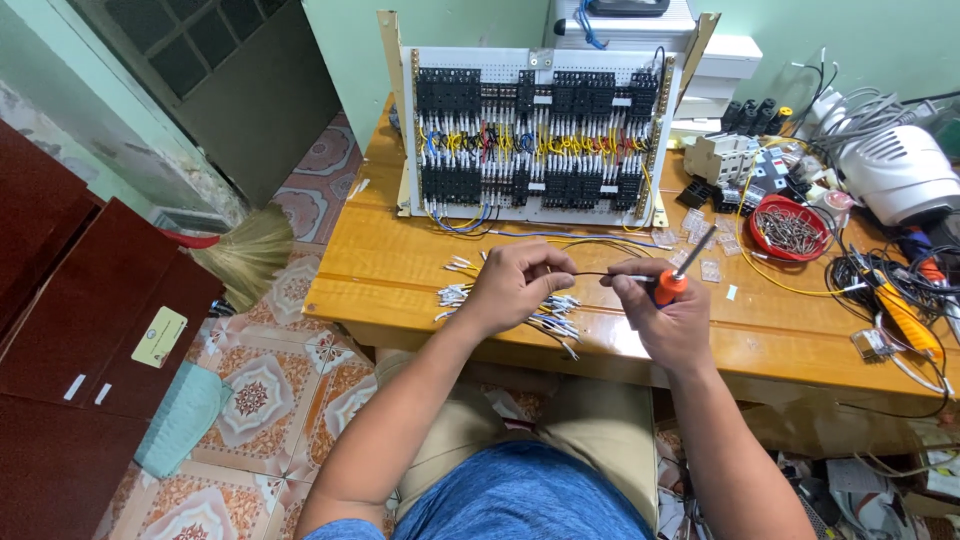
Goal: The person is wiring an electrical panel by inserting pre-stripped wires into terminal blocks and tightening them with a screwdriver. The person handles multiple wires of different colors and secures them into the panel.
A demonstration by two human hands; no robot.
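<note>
Both grips were closed: left hand [515,285] pinched the thin, light, bendable black wire [590,274], right hand [668,318] also held an orange-handled screwdriver [682,270].

Both forearms are bare from the elbows down to the left hand [513,285] and the right hand [668,318]; no rings, watch or gloves show. Blue shirt, khaki trousers below.

broom [243,256], red screw bowl [791,226] (full), white helmet [902,177]
</note>
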